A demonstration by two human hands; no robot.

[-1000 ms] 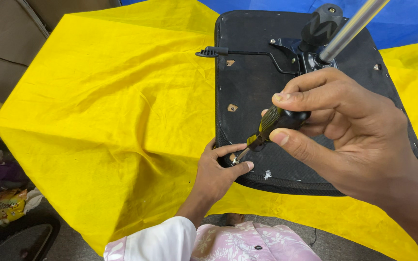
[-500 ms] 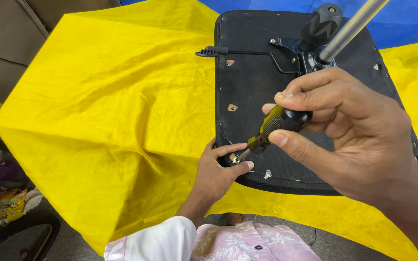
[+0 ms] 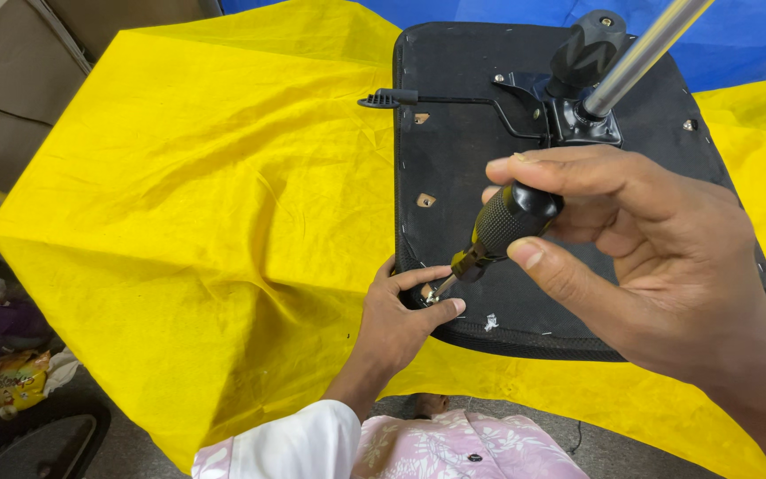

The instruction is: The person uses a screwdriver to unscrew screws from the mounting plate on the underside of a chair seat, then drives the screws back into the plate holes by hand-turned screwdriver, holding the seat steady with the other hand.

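A black chair seat (image 3: 631, 115) lies upside down on a yellow cloth (image 3: 223, 195), with a metal post (image 3: 644, 49) and a black lever (image 3: 427, 99) on its underside. My right hand (image 3: 658, 257) grips a screwdriver (image 3: 498, 231) with a black and yellow handle, its tip pointing down at the seat's near left corner. My left hand (image 3: 401, 324) rests at that corner, thumb and finger pinching around the tip and a small fastener that I can barely make out.
Blue cloth (image 3: 755, 44) lies beyond the seat. Bags and clutter (image 3: 2, 372) sit on the floor at the lower left beside a dark round object (image 3: 37, 443). My white sleeve and flowered clothing (image 3: 418, 448) show at the bottom edge.
My right hand has turned the screwdriver handle slightly; the tip stays at the same corner. My left hand has kept its place.
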